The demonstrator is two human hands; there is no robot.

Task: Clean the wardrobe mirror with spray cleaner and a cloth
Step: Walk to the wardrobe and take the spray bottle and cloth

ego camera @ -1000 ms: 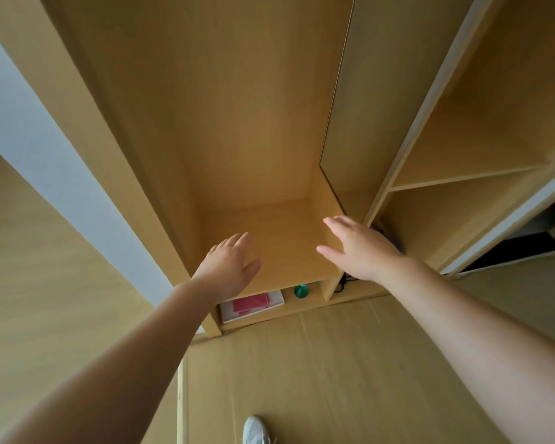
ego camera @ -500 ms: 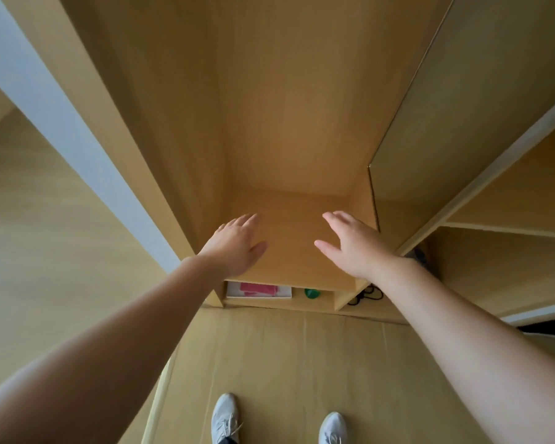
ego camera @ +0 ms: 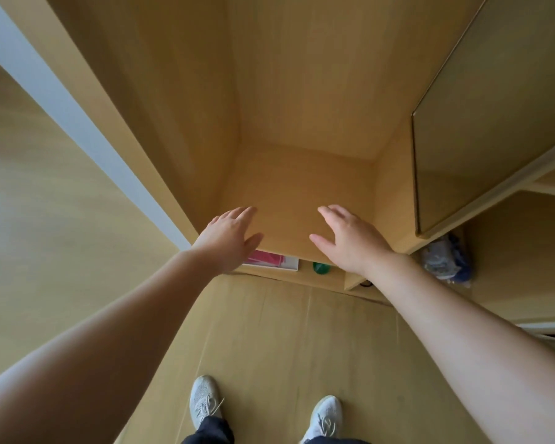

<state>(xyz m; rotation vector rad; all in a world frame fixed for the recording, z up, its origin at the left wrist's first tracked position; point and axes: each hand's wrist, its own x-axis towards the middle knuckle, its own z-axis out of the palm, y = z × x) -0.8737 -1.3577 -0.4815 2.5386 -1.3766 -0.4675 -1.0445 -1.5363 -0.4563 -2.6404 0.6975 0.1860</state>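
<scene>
Fingers straight and spread, left hand (ego camera: 229, 240) and right hand (ego camera: 353, 241) hovered empty over the wardrobe shelf (ego camera: 295, 187). The mirror (ego camera: 494, 129) stood to their right and higher, its long axis running up the compartment's right side, so the right hand was nearer. Neither spray cleaner nor cloth could be made out for certain.

Wardrobe (ego camera: 302, 91): pale wood-grain laminate, smooth, matt. Mirror panel (ego camera: 494, 123): glossy, reflective, thin dark edge. Floor (ego camera: 285, 347): wood-look boards, smooth, low sheen. Shoes (ego camera: 204, 398): pale knit mesh, cloth laces. Bag (ego camera: 446, 261): thin crinkled plastic, partly see-through
</scene>
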